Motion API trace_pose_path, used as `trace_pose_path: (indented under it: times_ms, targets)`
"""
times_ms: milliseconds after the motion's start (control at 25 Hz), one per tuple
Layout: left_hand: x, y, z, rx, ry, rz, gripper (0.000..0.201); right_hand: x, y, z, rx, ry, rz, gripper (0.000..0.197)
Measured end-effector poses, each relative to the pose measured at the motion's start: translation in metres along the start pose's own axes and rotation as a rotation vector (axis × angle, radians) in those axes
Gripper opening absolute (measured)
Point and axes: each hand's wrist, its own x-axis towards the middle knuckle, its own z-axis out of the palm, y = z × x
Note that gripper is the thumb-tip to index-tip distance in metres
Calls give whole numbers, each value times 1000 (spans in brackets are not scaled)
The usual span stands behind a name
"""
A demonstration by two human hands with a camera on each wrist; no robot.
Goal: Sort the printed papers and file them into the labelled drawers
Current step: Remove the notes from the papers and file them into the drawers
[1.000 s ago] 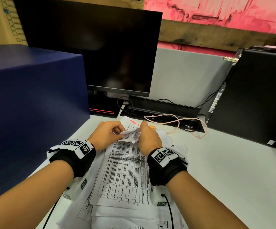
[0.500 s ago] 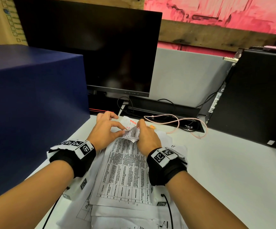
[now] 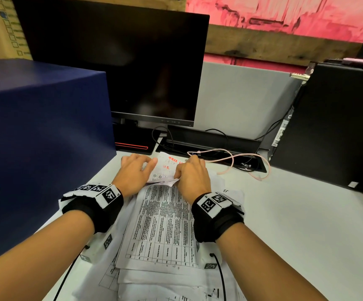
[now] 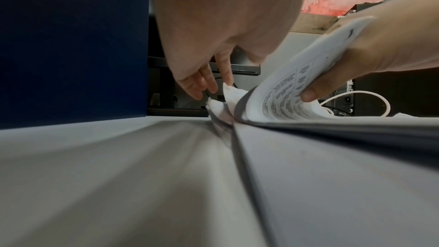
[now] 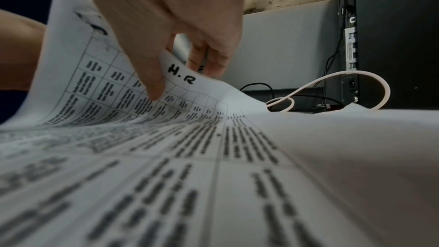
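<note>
A stack of printed papers [image 3: 161, 231] with tables lies on the grey desk between my forearms. My right hand [image 3: 192, 173] pinches the far edge of the top sheet [image 5: 78, 74], marked "H.R", between thumb and fingers [image 5: 209, 63] and curls it back toward me. My left hand [image 3: 136, 170] lies beside it with fingers stretched out, touching the sheet beneath [image 3: 167, 165], which bears red handwriting. In the left wrist view its fingertips [image 4: 202, 87] reach the crumpled far edge of the lower papers [image 4: 228, 97]. No labelled drawers are in view.
A large dark blue box [image 3: 35, 137] stands close on the left. A black monitor [image 3: 115, 61] is behind the papers, a black computer tower [image 3: 332, 127] at the right. A pale pink cable [image 3: 230, 159] loops just beyond my right hand. Bare desk [image 3: 295, 224] extends to the right.
My left hand has let go of the top sheet's edge and spread its fingers forward over the sheet below. My right hand still pinches the folded-back edge.
</note>
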Motion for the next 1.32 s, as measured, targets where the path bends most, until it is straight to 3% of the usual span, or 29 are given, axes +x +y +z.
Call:
trace_pose_path:
  times_ms: [160, 360, 440, 600, 720, 960, 1320]
  targets:
    - [2, -5, 1, 15, -39, 5, 47, -1, -5, -1, 16, -141, -65, 16]
    - [6, -9, 1, -35, 96, 69, 44, -6, -9, 2, 104, -262, -213, 31]
    - [6, -10, 1, -44, 129, 94, 38, -5, -10, 3, 170, -290, -214, 45]
    - [5, -9, 0, 13, 116, 164, 20, -3, -7, 8, 168, -310, -175, 44]
    - [3, -6, -3, 6, 124, 160, 2, 0, -6, 13, 167, -292, -156, 29]
    - [0, 0, -2, -83, 83, 95, 15, -2, -8, 10, 217, -249, -149, 10]
    - [0, -1, -2, -151, 122, 92, 20, -1, -9, 2, 34, -78, -255, 23]
